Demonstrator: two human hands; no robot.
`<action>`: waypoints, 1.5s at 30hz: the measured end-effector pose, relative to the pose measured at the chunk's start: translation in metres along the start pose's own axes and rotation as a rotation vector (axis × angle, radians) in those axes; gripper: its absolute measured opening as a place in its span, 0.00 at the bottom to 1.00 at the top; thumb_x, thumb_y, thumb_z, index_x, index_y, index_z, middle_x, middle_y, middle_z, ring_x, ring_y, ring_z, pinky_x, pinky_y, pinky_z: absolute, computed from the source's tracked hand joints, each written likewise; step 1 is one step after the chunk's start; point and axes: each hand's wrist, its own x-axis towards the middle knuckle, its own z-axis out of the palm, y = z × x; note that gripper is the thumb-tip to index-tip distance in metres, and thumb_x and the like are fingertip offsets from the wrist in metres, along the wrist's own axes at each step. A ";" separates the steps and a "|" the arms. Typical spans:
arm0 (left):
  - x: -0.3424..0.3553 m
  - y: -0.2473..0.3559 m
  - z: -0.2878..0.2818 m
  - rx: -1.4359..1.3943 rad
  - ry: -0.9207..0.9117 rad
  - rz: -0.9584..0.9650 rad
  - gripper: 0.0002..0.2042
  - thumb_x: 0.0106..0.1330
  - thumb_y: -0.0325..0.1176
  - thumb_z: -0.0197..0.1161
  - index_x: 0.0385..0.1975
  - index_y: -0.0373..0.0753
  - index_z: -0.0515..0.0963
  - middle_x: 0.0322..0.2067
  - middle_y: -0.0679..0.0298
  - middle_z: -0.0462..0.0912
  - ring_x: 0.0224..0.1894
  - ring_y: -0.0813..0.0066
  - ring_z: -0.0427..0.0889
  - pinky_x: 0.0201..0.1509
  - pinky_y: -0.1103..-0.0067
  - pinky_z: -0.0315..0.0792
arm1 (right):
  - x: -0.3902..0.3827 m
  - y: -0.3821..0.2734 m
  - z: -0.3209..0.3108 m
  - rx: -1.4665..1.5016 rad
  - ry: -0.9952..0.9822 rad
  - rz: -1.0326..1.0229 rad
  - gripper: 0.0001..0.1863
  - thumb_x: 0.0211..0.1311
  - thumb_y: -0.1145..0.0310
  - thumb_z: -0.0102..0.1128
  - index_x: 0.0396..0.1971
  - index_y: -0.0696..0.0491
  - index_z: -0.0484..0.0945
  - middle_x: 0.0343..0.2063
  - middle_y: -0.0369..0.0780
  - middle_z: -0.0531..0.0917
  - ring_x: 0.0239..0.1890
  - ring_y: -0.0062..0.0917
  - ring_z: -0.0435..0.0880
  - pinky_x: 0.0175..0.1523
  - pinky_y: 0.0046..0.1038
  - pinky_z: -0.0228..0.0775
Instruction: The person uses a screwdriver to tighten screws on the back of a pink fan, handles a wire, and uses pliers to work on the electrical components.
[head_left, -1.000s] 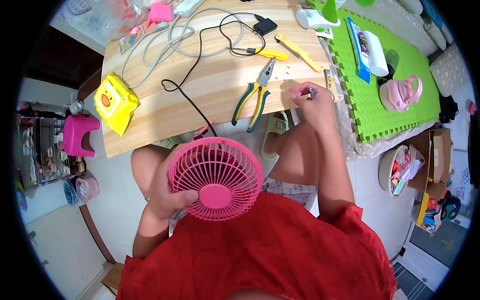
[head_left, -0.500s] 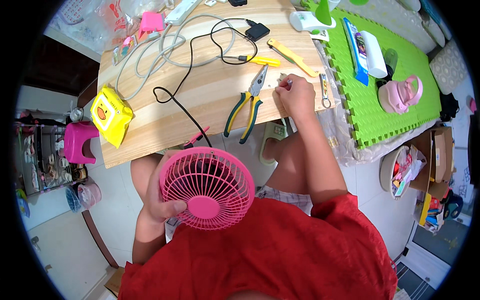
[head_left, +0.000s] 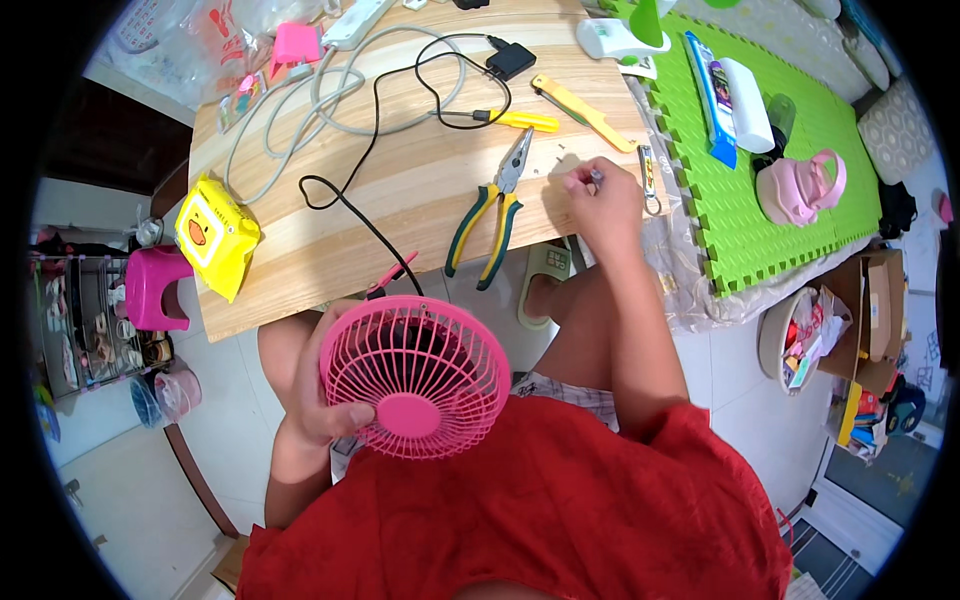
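My left hand is closed round the rim of a pink fan head held below the table's front edge; a black cable runs from it across the wooden table. My right hand is pinched on a small metallic piece, too small to name, at the table's front right. Left of it lie pliers with yellow-and-green handles; behind them, a yellow-handled screwdriver and a yellow tool. Nail clippers and tiny bits lie near my right hand.
Yellow wipes pack at left; grey cord, adapter and power strip behind. Right, a green mat bears packages and a pink bottle. Pink stool, shoe rack, bins and boxes flank me.
My right hand has shifted a little leftward over the table, then slightly back toward the front. The fan in my left hand sits slightly lower. The whole view has shifted slightly with my head.
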 end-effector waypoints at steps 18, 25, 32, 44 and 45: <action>-0.029 -0.021 0.003 0.081 -0.144 -0.088 0.41 0.39 0.35 0.73 0.56 0.32 0.60 0.49 0.61 0.72 0.52 0.75 0.72 0.58 0.78 0.65 | -0.128 -0.047 -0.041 0.800 -0.727 -0.117 0.03 0.63 0.80 0.52 0.35 0.56 0.71 0.42 0.37 0.77 0.32 0.09 0.71 0.37 0.13 0.64; -0.061 -0.023 0.009 -0.036 -0.169 -0.223 0.39 0.44 0.32 0.72 0.58 0.34 0.58 0.51 0.62 0.70 0.55 0.76 0.69 0.61 0.78 0.62 | -0.157 -0.048 -0.032 0.865 -0.822 -0.051 0.02 0.61 0.76 0.54 0.31 0.56 0.70 0.26 0.34 0.78 0.24 0.10 0.69 0.29 0.16 0.63; -0.089 -0.034 0.004 0.058 -0.148 -0.223 0.41 0.45 0.35 0.75 0.58 0.34 0.58 0.52 0.61 0.70 0.56 0.75 0.69 0.61 0.78 0.63 | -0.179 -0.053 -0.037 0.973 -0.909 0.078 0.02 0.64 0.77 0.50 0.35 0.57 0.68 0.31 0.38 0.81 0.29 0.11 0.72 0.33 0.17 0.66; -0.123 -0.033 0.003 0.168 -0.059 -0.181 0.39 0.43 0.34 0.75 0.55 0.34 0.60 0.49 0.62 0.70 0.54 0.74 0.70 0.59 0.76 0.63 | -0.198 -0.065 -0.032 0.721 -0.875 -0.191 0.05 0.61 0.76 0.53 0.35 0.57 0.69 0.26 0.43 0.78 0.27 0.30 0.78 0.33 0.27 0.68; -0.125 -0.033 0.001 0.225 -0.068 -0.141 0.39 0.43 0.33 0.75 0.55 0.34 0.60 0.49 0.61 0.70 0.53 0.74 0.70 0.59 0.76 0.63 | -0.199 -0.067 -0.033 0.745 -0.887 -0.170 0.04 0.61 0.76 0.53 0.34 0.57 0.69 0.26 0.43 0.78 0.27 0.29 0.78 0.34 0.27 0.68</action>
